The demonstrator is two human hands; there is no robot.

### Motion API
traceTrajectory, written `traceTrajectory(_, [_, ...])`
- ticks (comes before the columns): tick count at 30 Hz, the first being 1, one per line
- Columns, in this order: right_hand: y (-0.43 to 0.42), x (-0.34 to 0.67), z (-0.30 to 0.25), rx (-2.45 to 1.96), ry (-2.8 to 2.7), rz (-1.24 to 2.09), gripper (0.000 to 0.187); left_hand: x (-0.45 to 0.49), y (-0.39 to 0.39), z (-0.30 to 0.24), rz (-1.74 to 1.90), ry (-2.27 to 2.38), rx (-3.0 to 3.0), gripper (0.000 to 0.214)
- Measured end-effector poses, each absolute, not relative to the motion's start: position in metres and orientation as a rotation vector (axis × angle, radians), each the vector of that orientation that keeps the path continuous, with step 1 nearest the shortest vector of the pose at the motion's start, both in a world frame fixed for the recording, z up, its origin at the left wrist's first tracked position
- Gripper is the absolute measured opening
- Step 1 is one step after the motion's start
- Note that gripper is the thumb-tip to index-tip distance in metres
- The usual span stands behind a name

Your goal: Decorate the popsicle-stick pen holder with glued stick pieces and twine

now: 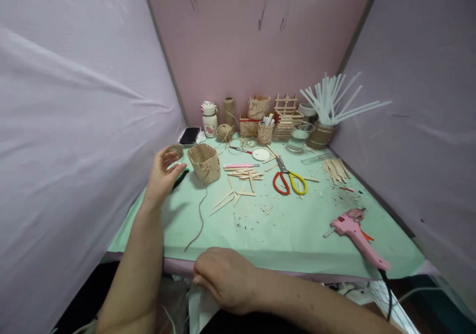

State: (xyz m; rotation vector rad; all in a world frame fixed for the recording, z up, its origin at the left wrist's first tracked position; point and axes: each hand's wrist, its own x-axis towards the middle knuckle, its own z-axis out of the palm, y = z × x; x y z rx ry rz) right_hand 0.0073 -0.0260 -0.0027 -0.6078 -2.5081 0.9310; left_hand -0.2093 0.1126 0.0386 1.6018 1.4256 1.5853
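My left hand (162, 173) is raised over the left side of the table, fingers curved and apart, holding nothing. Just to its right stands a small basket (205, 165) made of wooden sticks, apart from my fingers. A black and green object (181, 179) lies partly hidden behind the thumb, and a small coil of twine (176, 150) sits behind the fingers. From near the basket a loose piece of twine (201, 217) runs toward the front edge. My right hand (226, 277) is closed at the table's front edge above pale material; whatever its fingers hold is hidden.
Wooden sticks (243, 174) lie mid-table, with scissors (284, 175) to their right. A pink glue gun (357, 235) with a cord lies front right. Along the back stand a bottle (209, 120), a glass of water (298, 138) and a jar (320, 135) of white glue sticks.
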Motion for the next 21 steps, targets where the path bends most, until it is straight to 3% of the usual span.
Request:
traceTrajectory(3, [-0.028,0.028,0.002,-0.777,-2.225,1.168,0.016,-0.179,0.051,0.046,1.524,1.404,1.742,0.031])
traceTrajectory(6, [-0.029,0.044,0.001,-0.889,-1.872,1.377,0.023,-0.144,-0.009,0.037,1.222,1.227,1.979,0.013])
traceTrajectory(12, [-0.036,0.042,-0.010,-0.926,-1.640,1.628,0.043,-0.124,-0.067,0.028,1.354,1.231,2.014,0.026])
traceTrajectory(14, [-0.040,0.032,-0.012,-0.848,-1.757,1.656,0.033,-0.128,-0.077,0.040,1.502,1.212,1.983,0.026])
traceTrajectory(16, [-0.043,0.023,-0.013,-0.676,-1.861,1.622,0.008,-0.131,-0.084,0.055,1.562,1.128,2.029,0.025])
traceTrajectory(18, [-0.043,0.016,-0.013,-0.556,-1.796,1.601,0.030,-0.126,-0.087,0.063,1.496,1.053,2.164,0.026])
traceTrajectory(21, [-0.039,0.012,-0.012,-0.632,-1.449,1.732,0.025,-0.103,-0.079,0.052,1.295,0.931,2.523,0.033])
